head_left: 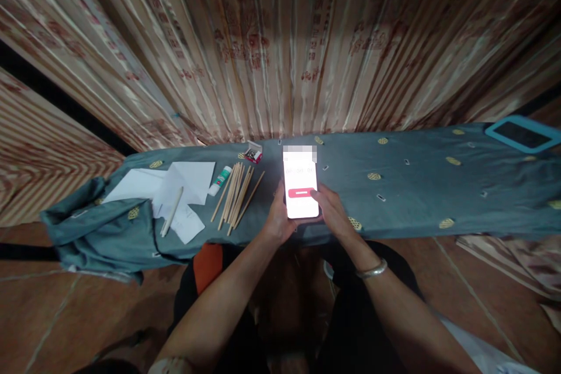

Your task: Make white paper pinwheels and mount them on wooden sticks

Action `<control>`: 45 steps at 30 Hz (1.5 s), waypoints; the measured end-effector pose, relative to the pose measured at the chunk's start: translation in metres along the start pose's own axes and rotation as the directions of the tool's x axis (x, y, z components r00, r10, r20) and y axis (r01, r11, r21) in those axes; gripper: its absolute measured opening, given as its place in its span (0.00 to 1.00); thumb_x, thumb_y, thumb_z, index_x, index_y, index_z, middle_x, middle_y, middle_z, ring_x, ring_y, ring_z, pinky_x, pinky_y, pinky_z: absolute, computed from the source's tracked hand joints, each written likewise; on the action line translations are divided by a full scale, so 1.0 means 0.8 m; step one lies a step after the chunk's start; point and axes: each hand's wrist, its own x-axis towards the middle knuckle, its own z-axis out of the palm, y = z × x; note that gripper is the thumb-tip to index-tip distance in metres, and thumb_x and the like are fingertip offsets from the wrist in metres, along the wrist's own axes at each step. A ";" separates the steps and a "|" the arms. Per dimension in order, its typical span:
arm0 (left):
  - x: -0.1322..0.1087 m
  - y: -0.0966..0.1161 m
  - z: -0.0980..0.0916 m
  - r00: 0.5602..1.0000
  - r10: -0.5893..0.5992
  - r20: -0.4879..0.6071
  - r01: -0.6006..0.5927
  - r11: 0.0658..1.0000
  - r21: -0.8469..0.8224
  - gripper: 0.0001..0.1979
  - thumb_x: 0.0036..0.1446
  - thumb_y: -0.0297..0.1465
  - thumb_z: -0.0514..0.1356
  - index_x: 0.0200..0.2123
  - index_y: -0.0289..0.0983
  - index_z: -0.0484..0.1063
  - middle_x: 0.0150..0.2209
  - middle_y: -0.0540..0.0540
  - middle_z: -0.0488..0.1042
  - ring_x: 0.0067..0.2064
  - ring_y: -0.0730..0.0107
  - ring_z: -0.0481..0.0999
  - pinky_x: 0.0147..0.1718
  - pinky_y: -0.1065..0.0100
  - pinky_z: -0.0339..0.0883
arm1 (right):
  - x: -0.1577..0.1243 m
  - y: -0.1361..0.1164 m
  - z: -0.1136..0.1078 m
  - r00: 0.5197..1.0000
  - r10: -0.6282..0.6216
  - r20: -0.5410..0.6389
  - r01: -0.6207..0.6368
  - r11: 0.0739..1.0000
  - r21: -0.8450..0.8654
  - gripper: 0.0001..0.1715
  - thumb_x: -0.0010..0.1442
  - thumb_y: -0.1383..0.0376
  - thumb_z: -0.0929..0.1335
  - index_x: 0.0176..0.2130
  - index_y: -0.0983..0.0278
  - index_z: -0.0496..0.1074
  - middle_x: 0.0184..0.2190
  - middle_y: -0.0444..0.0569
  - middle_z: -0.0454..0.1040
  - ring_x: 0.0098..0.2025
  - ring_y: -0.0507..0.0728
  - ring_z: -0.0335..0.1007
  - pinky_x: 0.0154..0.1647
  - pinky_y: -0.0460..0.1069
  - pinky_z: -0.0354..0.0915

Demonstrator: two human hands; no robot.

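Observation:
A smartphone (302, 204) with a bright white screen and a red button is held upright between my hands over the cloth-covered table. My left hand (279, 214) is closed around its left edge. My right hand (330, 204) grips the right side, its thumb on the red button. To the left of the phone lie several thin wooden sticks (236, 193), with a green and white glue stick (220, 181) beside them. A small open red box (253, 153) with shiny small pieces sits behind the sticks.
White papers (193, 178) lie at the left, with a pale pen (172, 211) on them. The green-grey tablecloth (407, 198) is bunched at the left end. A blue-framed tablet (523, 133) rests at the far right. A patterned curtain (272, 41) hangs behind the table.

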 end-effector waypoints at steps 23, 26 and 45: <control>0.004 0.001 -0.002 0.999 0.001 0.035 -0.001 1.000 0.014 0.29 0.67 0.47 0.42 0.56 0.33 0.70 0.42 0.38 0.81 0.44 0.53 0.80 0.44 0.50 0.75 | 0.000 0.003 -0.003 0.998 -0.067 0.000 0.067 0.997 -0.042 0.20 0.60 0.55 0.63 0.46 0.62 0.74 0.37 0.47 0.79 0.35 0.58 0.73 0.34 0.50 0.67; 0.004 0.001 -0.003 0.999 0.006 0.040 -0.006 1.000 0.019 0.29 0.67 0.47 0.43 0.55 0.33 0.70 0.42 0.37 0.81 0.43 0.52 0.80 0.44 0.49 0.75 | 0.000 0.001 -0.001 0.997 -0.073 -0.003 0.073 0.997 -0.026 0.20 0.60 0.55 0.63 0.46 0.62 0.74 0.39 0.48 0.80 0.38 0.59 0.74 0.37 0.51 0.68; 0.003 0.002 -0.002 0.999 -0.008 0.040 0.008 1.000 -0.005 0.29 0.68 0.46 0.41 0.54 0.33 0.71 0.35 0.40 0.82 0.40 0.55 0.81 0.42 0.52 0.75 | 0.001 0.004 -0.002 0.999 -0.050 0.001 0.050 0.999 -0.018 0.21 0.60 0.54 0.63 0.47 0.62 0.74 0.39 0.48 0.80 0.37 0.60 0.74 0.35 0.52 0.69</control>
